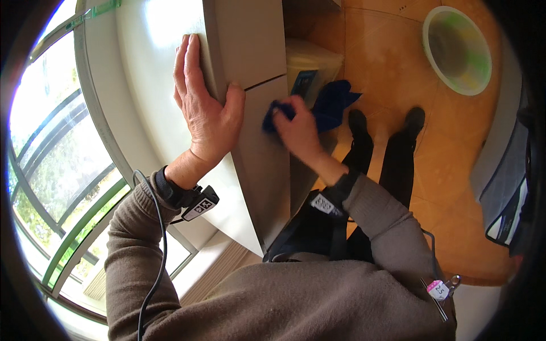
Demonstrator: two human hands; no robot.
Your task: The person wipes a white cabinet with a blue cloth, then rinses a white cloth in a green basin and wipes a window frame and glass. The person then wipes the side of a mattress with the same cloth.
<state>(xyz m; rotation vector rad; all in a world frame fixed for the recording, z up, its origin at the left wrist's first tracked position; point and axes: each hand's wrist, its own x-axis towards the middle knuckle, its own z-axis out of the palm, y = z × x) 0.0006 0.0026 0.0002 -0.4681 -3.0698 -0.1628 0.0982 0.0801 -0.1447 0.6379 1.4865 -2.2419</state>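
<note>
My left hand (213,116) lies flat on the top edge of a pale cabinet (259,170), fingers stretched out and thumb apart over the corner. Against the cabinet's front face, my right hand (300,129) is closed on a dark blue cloth (333,107). Part of the cloth is bunched under the fingers, and the rest trails off to the right. The right fingers are slightly blurred. A thin dark gap runs across the cabinet front just above the cloth.
A yellowish plastic bin (315,57) stands beyond the cloth beside the cabinet. On the orange tiled floor (381,51) sits a round basin (456,51) with a white rim. A barred window (51,131) is at the left. My feet stand near the middle right.
</note>
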